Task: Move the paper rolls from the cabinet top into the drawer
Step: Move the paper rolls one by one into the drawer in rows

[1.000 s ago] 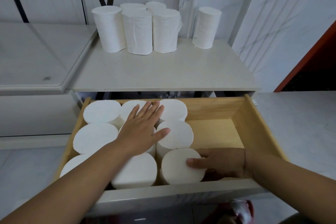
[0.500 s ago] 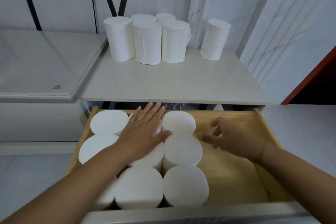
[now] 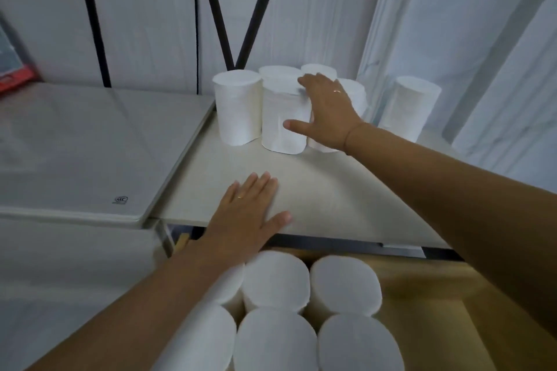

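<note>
Several white paper rolls stand upright at the back of the cabinet top (image 3: 316, 187). My right hand (image 3: 327, 111) is spread over the front middle roll (image 3: 281, 123), fingers across its top and thumb against its side, without a closed grip. A separate roll (image 3: 407, 108) stands to the right, and the leftmost roll (image 3: 238, 105) stands beside the middle one. My left hand (image 3: 247, 211) lies flat and open above the front edge of the cabinet top. Below, the wooden drawer (image 3: 452, 295) is pulled out, with several rolls (image 3: 275, 280) standing on end in its left part.
A lower pale surface (image 3: 90, 153) adjoins the cabinet on the left, with a red item (image 3: 15, 75) at its far back. White wall panels and black bars rise behind the rolls. The right part of the drawer floor shows bare wood.
Both hands have left the drawer. My right hand rose to the rolls on the cabinet top; my left hand moved up over the cabinet's front edge. The view tilted upward.
</note>
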`<state>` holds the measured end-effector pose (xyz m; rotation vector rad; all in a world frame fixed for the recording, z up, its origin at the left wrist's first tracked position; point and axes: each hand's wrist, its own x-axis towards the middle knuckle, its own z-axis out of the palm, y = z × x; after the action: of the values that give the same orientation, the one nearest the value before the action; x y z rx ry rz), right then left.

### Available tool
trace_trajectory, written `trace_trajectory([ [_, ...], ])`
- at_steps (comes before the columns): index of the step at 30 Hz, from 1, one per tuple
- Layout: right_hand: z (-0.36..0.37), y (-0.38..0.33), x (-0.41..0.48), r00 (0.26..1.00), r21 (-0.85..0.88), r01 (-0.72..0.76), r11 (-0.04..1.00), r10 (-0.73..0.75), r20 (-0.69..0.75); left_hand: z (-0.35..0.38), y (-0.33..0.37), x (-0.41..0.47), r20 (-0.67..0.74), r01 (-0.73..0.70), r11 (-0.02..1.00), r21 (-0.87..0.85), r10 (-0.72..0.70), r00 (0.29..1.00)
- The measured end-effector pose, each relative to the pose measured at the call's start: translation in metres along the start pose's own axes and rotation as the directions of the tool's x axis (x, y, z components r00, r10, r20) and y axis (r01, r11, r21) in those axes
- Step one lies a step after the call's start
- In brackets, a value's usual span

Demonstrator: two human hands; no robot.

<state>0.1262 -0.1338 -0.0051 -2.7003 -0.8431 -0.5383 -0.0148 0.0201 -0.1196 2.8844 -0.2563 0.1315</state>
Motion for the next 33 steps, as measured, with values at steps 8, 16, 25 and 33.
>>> trace_trajectory([
  [8, 0.024, 0.002, 0.050, 0.993, -0.220, -0.092, 0.971, 0.107, 0.057, 0.016, -0.006, 0.003, -0.053, -0.041, 0.994, 0.101, 0.046, 0.998],
  [16, 0.000, -0.011, 0.016, 0.993, 0.150, -0.033, 0.988, 0.016, 0.113, 0.017, -0.006, 0.002, -0.059, -0.037, 0.993, 0.112, 0.044, 0.997],
  [25, -0.072, 0.012, -0.108, 0.980, 0.341, -0.141, 0.930, 0.082, 0.183, 0.014, 0.025, -0.039, -0.034, -0.111, 0.994, 0.018, 0.112, 0.993],
  [33, -0.134, 0.056, -0.244, 0.921, 0.342, -0.305, 0.889, 0.184, 0.343, 0.038, 0.097, -0.065, 0.053, -0.263, 0.958, -0.114, 0.270, 0.961],
])
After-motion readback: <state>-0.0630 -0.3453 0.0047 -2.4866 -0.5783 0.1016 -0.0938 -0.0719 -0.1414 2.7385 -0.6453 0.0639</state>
